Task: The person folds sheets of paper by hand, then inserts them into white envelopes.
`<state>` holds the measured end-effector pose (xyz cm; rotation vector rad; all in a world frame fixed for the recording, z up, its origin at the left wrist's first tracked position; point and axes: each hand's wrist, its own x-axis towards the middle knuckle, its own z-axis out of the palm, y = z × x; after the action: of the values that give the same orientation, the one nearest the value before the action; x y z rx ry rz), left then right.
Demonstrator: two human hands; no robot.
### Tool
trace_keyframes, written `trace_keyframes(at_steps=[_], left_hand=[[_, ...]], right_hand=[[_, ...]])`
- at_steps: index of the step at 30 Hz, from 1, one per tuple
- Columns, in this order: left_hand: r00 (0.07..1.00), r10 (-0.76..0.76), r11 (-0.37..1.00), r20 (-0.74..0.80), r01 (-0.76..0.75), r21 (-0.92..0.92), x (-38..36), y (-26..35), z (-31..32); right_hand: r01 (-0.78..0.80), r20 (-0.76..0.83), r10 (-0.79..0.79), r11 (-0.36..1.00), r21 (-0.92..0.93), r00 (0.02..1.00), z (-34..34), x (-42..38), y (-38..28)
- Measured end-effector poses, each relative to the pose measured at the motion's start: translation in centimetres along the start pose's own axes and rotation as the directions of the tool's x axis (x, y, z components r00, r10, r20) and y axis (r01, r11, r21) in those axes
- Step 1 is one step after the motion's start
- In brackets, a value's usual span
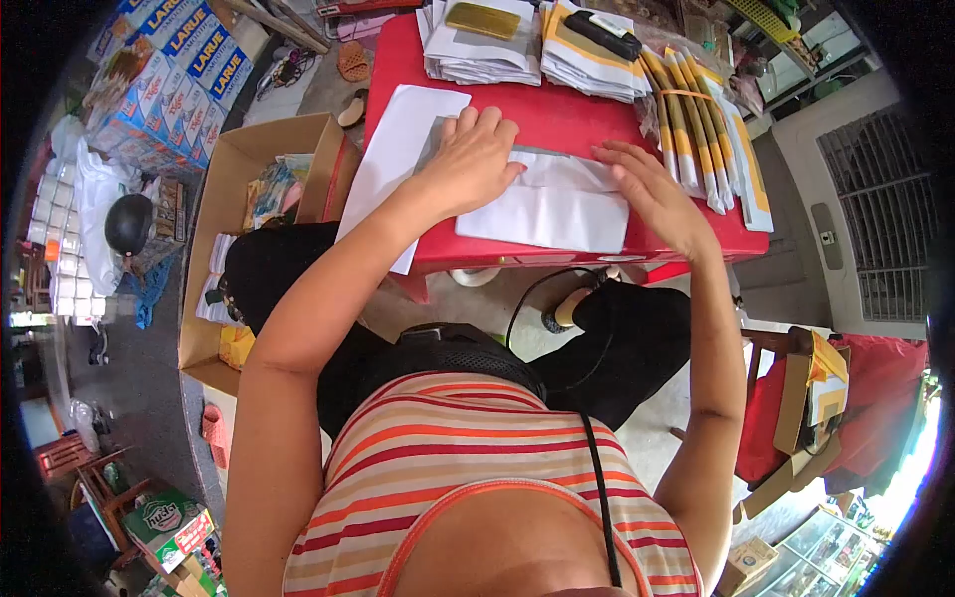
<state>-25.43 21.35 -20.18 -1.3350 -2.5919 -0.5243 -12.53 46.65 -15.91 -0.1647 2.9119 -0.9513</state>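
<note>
A folded white paper (557,217) lies near the front edge of the red table (577,124). Its upper part is folded along a grey strip. My left hand (466,159) rests at its left end with the fingers spread, partly over a grey flat piece. At the right end, my right hand (652,194) touches the paper's upper corner with its fingers extended. Neither hand grips anything. A larger white sheet (383,164) lies slanted on the left, partly under my left forearm.
Behind are two paper stacks, one topped by a yellowish block (482,20), the other by a black object (603,36). Banded yellow-and-white bundles (696,124) lie at the right. An open cardboard box (214,209) stands left of the table, a chair with another box at lower right.
</note>
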Motion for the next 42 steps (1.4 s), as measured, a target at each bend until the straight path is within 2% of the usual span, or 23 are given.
trace_keyframes(at_steps=[3, 5, 7, 8, 10, 14, 16, 17, 19, 21, 22, 23, 24, 25, 28, 30, 31, 33, 34, 37, 38, 41, 42], left_hand=[[0.999, -0.036, 0.998, 0.021, 0.037, -0.054, -0.2, -0.3, -0.4], [0.999, -0.046, 0.995, 0.021, 0.048, -0.089, -0.4, -0.7, -1.1], [0.967, -0.063, 0.943, 0.249, 0.14, -0.303, -0.3, -1.0, -2.6], [0.967, -0.061, 0.943, 0.248, 0.138, -0.304, -0.5, -1.1, -2.5], [0.953, -0.119, 0.758, 0.279, 0.268, -0.595, -1.6, -1.1, -2.5], [0.987, -0.107, 0.686, 0.122, 0.162, -0.709, -4.2, 0.4, -3.3], [0.95, -0.162, 0.235, 0.267, 0.3, -0.925, -5.4, 1.3, -3.7], [0.952, -0.16, 0.242, 0.262, 0.295, -0.924, -5.9, 1.8, -3.7], [0.933, -0.305, 0.202, 0.191, 0.259, -0.944, -6.8, 3.1, -2.8], [0.924, -0.336, 0.242, 0.183, 0.273, -0.931, -6.9, 3.4, -2.2], [0.965, -0.262, 0.554, -0.032, 0.123, -0.823, -6.8, 3.3, -1.8], [0.969, -0.12, 0.796, -0.215, -0.036, -0.604, -6.8, 3.2, -1.3], [0.972, -0.15, 0.835, -0.181, 0.027, -0.55, -6.8, 3.3, -1.2], [0.971, -0.152, 0.833, -0.183, 0.027, -0.552, -7.0, 3.2, -1.2], [0.973, -0.233, 0.794, -0.009, 0.185, -0.579, -7.2, 3.1, -2.5], [0.966, -0.255, 0.742, -0.043, 0.167, -0.649, -7.2, 2.5, -4.5], [0.964, -0.214, 0.795, -0.155, 0.08, -0.601, -7.1, 1.9, -5.6], [0.965, -0.199, 0.888, -0.17, 0.104, -0.449, -7.3, 0.1, -9.5], [0.946, -0.234, 0.883, -0.226, 0.109, -0.456, -7.3, -0.7, -11.0], [0.875, -0.289, 0.903, -0.389, 0.114, -0.414, -6.2, -3.3, -15.0], [0.858, -0.161, 0.978, -0.488, 0.071, -0.198, -5.5, -4.7, -16.0], [0.805, 0.094, 0.991, -0.585, -0.021, 0.13, -1.7, -7.8, -17.3], [0.805, 0.087, 0.992, -0.587, -0.013, 0.128, -0.4, -8.5, -17.4]], right_hand=[[0.046, -0.092, -0.05, 0.998, -0.046, 0.994, 1.2, -0.7, -2.2], [0.101, -0.125, -0.128, 0.975, -0.199, 0.984, 2.5, -1.0, -1.6], [0.108, -0.162, -0.148, 0.966, -0.233, 0.976, 3.6, -1.2, -0.5], [0.084, -0.198, -0.13, 0.971, -0.226, 0.972, 3.8, -1.3, -0.2], [0.067, -0.23, -0.117, 0.974, -0.216, 0.966, 4.7, -1.2, 0.4], [0.059, -0.314, -0.156, 0.953, -0.296, 0.936, 5.7, -1.2, 0.7], [0.057, -0.333, -0.16, 0.952, -0.299, 0.929, 5.7, -1.4, 0.4], [0.049, -0.339, -0.158, 0.95, -0.309, 0.927, 5.8, -1.4, 0.2], [0.046, -0.345, -0.161, 0.947, -0.318, 0.924, 6.0, -1.2, -0.1], [0.034, -0.349, -0.158, 0.941, -0.337, 0.924, 6.0, -1.2, 0.0], [0.034, -0.348, -0.159, 0.94, -0.34, 0.924, 6.1, -1.3, -0.1], [0.032, -0.352, -0.153, 0.944, -0.328, 0.924, 6.1, -1.3, -0.1], [0.031, -0.356, -0.149, 0.948, -0.316, 0.923, 6.1, -1.3, -0.2], [0.031, -0.353, -0.149, 0.947, -0.319, 0.924, 6.1, -1.4, -0.3], [0.016, -0.393, -0.137, 0.955, -0.295, 0.909, 6.2, -1.4, -0.6], [0.065, -0.473, -0.19, 0.961, -0.267, 0.861, 5.9, -1.2, -0.9], [0.062, -0.472, -0.186, 0.962, -0.266, 0.862, 5.2, -0.8, -1.4], [0.12, -0.488, -0.301, 0.922, -0.367, 0.82, 2.9, 0.9, -3.1], [0.156, -0.513, -0.389, 0.885, -0.438, 0.765, 1.8, 2.4, -4.1], [0.195, -0.471, -0.429, 0.863, -0.467, 0.771, -0.8, 8.0, -5.6], [0.209, -0.463, -0.442, 0.857, -0.472, 0.768, -1.0, 10.7, -5.3], [0.199, -0.356, -0.466, 0.789, -0.581, 0.81, -1.5, 18.8, -4.0], [0.205, -0.349, -0.47, 0.787, -0.582, 0.811, -1.4, 21.0, -3.1]])
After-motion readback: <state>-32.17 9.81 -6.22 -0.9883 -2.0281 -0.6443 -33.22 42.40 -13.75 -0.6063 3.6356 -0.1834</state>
